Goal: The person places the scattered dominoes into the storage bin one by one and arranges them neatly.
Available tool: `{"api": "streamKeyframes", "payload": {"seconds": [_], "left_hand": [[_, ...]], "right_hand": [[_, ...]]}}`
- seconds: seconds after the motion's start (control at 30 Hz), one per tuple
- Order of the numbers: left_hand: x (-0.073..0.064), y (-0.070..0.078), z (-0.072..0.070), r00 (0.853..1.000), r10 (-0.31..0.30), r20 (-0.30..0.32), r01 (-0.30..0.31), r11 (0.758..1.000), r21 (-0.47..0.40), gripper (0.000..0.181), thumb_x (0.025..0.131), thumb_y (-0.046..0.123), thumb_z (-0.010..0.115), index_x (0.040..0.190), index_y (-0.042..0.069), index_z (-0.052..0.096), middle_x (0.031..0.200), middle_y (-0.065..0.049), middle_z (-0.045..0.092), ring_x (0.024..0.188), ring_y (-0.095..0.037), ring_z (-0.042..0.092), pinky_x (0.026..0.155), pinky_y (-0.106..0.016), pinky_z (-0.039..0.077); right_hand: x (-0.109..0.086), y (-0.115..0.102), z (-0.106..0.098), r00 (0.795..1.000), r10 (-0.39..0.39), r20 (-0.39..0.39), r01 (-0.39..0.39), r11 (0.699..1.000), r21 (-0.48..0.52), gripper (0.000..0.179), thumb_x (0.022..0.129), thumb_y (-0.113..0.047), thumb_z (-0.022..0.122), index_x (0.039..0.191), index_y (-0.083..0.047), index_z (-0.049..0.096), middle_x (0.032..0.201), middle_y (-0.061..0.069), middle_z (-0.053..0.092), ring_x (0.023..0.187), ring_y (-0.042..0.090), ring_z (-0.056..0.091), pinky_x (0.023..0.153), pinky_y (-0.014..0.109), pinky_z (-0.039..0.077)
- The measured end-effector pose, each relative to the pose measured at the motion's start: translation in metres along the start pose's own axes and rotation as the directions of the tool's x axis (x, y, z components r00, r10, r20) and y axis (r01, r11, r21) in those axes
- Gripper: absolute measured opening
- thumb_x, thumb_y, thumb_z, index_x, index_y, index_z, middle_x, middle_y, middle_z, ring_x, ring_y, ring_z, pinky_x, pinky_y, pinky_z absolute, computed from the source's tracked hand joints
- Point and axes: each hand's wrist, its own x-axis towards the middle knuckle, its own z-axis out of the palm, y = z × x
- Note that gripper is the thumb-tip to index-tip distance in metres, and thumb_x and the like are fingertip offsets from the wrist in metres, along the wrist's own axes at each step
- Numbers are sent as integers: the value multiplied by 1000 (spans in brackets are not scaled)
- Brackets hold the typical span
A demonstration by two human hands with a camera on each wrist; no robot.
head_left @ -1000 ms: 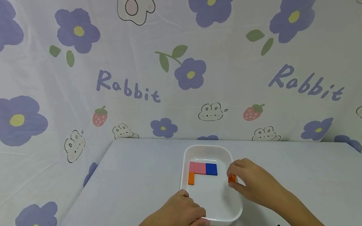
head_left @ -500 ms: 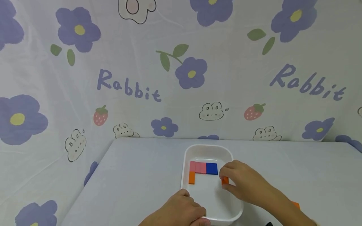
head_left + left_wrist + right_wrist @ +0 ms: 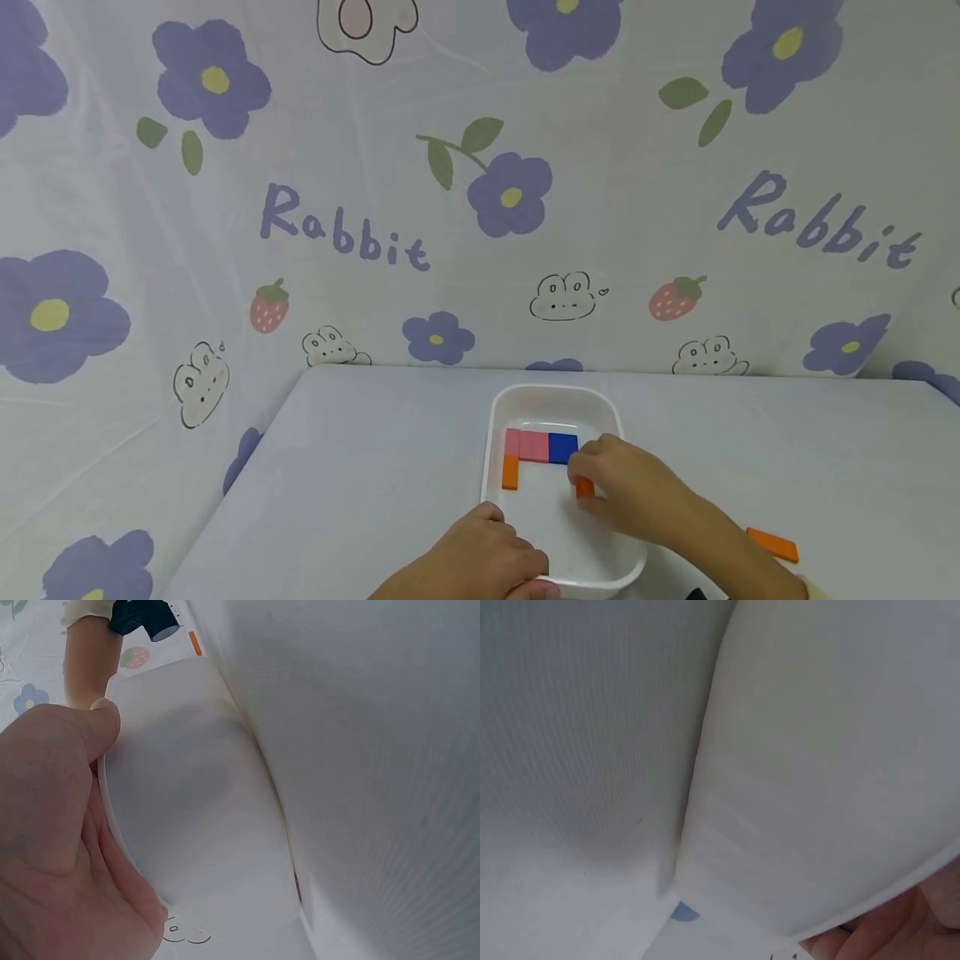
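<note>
A white plastic tray (image 3: 502, 400) stands on the table, and my left hand (image 3: 480, 554) grips its near left rim. In the left wrist view that hand's (image 3: 52, 810) thumb lies over the rim, with the fingers down the outer side. My right hand (image 3: 630, 492) pinches a small orange tile (image 3: 584, 488) inside the tray, just below the blue tile (image 3: 562, 448). Left of the blue one lie a wider pink tile (image 3: 534, 447) and a narrow pink tile (image 3: 512, 442) in a row. A narrow orange tile (image 3: 510, 473) sits under the narrow pink one.
Another orange tile (image 3: 772, 545) lies on the white table (image 3: 375, 450), right of the tray beside my right forearm. A cloth (image 3: 480, 275) printed with flowers and rabbits hangs behind. The tray's outer wall (image 3: 832, 750) fills much of the right wrist view.
My right hand has carried the orange tile leftward from the tray's right rim to below the blue tile. The orange tile on the table has come into view. My left hand stays at the rim.
</note>
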Motion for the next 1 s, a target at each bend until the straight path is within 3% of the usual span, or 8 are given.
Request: {"api": "streamKeyframes", "payload": {"seconds": [0.13,0.4,0.67,1.0], "left_hand": [[0,1,0,1000,9,-3,-9,1000,16,46,107,49,35,96,25,72,74,19,64,64,5,48,77,-21,37],[-1,1,2,996,60,-70,-54,995,79,42,107,44,38,87,23,68,64,18,52,59,5,44,73,-20,34],[-2,0,2,994,74,-85,-67,995,76,41,107,44,39,88,23,69,65,19,54,59,5,42,73,-19,34],[-2,0,3,990,90,-109,-77,990,122,36,106,42,44,86,24,67,67,17,59,59,5,41,74,-20,35]], "right_hand": [[2,-1,6,1000,-15,9,15,1000,-4,21,77,-13,87,89,-18,71,79,-12,58,79,13,51,73,30,54],[8,-3,13,996,-91,1,91,995,30,18,79,-10,84,87,-16,69,78,-11,55,73,10,50,69,27,51],[13,-6,19,996,-88,23,87,995,39,17,79,-10,85,87,-15,71,77,-11,55,74,10,51,71,28,53],[19,-8,22,986,-165,5,165,986,30,17,79,-7,84,82,-15,69,78,-8,58,73,11,52,72,28,52]]}}
